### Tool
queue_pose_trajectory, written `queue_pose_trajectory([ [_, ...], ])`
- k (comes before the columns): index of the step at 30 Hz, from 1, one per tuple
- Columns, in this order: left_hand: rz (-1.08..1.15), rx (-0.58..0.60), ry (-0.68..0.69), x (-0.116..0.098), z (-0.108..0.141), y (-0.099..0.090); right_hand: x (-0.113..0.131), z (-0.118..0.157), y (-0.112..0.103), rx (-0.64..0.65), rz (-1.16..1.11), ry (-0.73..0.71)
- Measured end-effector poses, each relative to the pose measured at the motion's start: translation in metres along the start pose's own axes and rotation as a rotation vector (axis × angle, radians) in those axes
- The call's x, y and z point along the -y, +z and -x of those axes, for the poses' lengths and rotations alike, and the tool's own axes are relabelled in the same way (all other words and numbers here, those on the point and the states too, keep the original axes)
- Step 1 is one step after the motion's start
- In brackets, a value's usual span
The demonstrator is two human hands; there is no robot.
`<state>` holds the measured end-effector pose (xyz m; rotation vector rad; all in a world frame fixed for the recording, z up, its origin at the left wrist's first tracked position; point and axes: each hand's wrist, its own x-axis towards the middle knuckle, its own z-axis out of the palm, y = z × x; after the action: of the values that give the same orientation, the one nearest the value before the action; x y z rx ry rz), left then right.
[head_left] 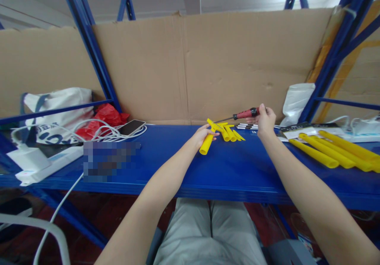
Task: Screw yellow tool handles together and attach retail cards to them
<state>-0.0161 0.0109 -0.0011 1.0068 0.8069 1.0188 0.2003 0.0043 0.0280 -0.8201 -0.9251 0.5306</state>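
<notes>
Near the middle of the blue table point(166, 166), my left hand point(202, 135) grips a yellow tubular part point(206, 144), its open round end facing me. My right hand point(265, 120) is closed around the red and black handle of a screwdriver point(246, 114). The screwdriver's shaft points left, and its tip is at the upper part of the yellow piece in my left hand. Just right of that piece, several smaller yellow parts point(230, 133) lie on the table, between my two hands.
Several long yellow tubes point(332, 152) lie at the right, by black and white packets point(298, 130). A white pouch point(297, 103) stands behind. On the left are a phone point(132, 127), white cables, a red bag point(108, 116), a cloth bag point(63, 114) and a power strip point(56, 164).
</notes>
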Motion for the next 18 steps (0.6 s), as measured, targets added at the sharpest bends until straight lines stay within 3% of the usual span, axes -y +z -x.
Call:
queue_pose_trajectory([
  [10,-0.025,0.011,0.005,0.0005,0.0,0.0009,0.0032,0.0031,0.0037,-0.056,0.01,0.042],
  [18,-0.03,0.014,0.002,-0.0003,0.0035,0.0036,-0.003,0.0005,0.0034,-0.054,0.021,-0.009],
])
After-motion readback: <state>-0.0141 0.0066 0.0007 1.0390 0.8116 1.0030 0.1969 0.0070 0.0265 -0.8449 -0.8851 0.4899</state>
